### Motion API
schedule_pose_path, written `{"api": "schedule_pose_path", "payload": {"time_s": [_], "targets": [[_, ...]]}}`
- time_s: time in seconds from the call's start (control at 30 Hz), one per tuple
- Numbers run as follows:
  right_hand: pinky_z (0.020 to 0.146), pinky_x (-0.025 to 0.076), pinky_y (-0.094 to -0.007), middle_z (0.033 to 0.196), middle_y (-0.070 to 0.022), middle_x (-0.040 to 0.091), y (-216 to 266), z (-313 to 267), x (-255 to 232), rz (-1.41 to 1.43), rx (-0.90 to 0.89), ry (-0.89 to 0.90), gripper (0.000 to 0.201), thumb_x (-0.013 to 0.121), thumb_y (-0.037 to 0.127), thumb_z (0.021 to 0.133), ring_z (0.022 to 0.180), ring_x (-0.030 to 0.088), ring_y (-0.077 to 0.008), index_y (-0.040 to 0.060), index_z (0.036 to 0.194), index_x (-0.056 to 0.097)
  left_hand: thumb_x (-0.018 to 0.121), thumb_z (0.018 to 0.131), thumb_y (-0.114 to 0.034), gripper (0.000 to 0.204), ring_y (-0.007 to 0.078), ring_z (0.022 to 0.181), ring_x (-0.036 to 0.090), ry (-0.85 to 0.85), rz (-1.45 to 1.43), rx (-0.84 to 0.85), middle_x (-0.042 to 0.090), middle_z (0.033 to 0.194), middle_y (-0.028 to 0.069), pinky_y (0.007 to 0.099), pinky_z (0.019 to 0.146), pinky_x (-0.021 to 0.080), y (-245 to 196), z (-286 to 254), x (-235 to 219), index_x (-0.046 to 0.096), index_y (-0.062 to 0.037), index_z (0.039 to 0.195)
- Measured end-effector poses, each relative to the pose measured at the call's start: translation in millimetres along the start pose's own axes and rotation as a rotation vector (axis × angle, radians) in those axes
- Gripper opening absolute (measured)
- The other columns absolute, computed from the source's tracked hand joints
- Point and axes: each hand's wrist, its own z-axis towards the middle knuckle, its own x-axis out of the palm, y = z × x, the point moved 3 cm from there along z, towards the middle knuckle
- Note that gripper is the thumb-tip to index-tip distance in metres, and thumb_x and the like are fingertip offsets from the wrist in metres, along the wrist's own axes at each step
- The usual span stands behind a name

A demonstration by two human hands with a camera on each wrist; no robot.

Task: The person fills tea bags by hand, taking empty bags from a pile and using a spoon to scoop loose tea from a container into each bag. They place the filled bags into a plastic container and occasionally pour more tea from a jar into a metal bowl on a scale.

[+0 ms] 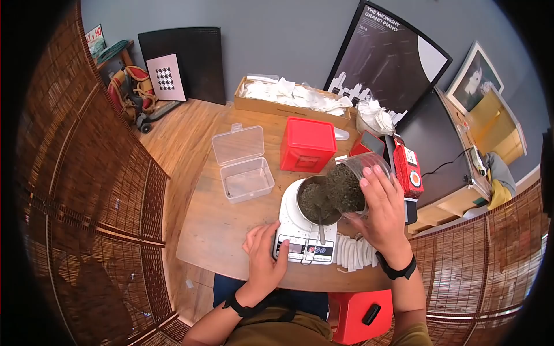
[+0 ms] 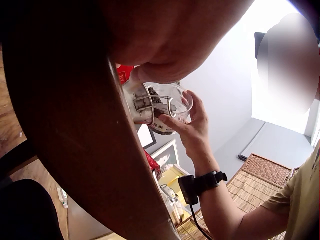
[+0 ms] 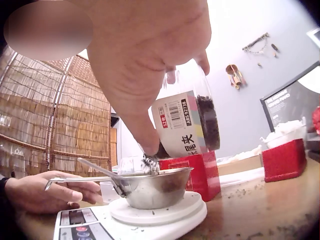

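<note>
From my head, I see my right hand (image 1: 384, 210) gripping a clear plastic jar (image 1: 376, 164), tilted so that dark dried leaves (image 1: 344, 187) crowd its mouth above a steel bowl (image 1: 299, 203). The bowl stands on a white digital kitchen scale (image 1: 293, 224), already part-filled, with a spoon (image 1: 322, 233) leaning out. My left hand (image 1: 265, 251) holds nothing; it rests at the scale's front left edge, fingers loosely curved, thumb by the panel. Just beside the scale lie small white pouches (image 1: 355, 253).

From my left wrist, my own hand is too close to read its fingers, but I see my right thumb and fingers on opposite sides of the jar.

From my right wrist, the jar's barcoded label (image 3: 175, 122) faces me, leaves pass into the bowl, and the bowl's wire handle (image 3: 77, 180) points towards my relaxed left hand.
</note>
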Motion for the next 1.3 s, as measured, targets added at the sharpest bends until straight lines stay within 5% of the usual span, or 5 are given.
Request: {"api": "schedule_pose_path", "payload": {"time_s": [1.3], "targets": [[0.118,0.042,-0.062,0.16,-0.0146,0.059,3.5,-2.0,1.5,-0.022,0.026,0.056,0.084,0.094,0.019,0.078,0.15,0.055,-0.0369,0.0067,0.152,0.057,0.076,0.095,-0.008,0.047,0.0365,0.127,0.056,-0.008,-0.001,0.007,0.07,0.13,0.0154,0.0463,0.113,0.035,0.4,-0.5,0.7,0.065,-0.0012,0.139]]}}
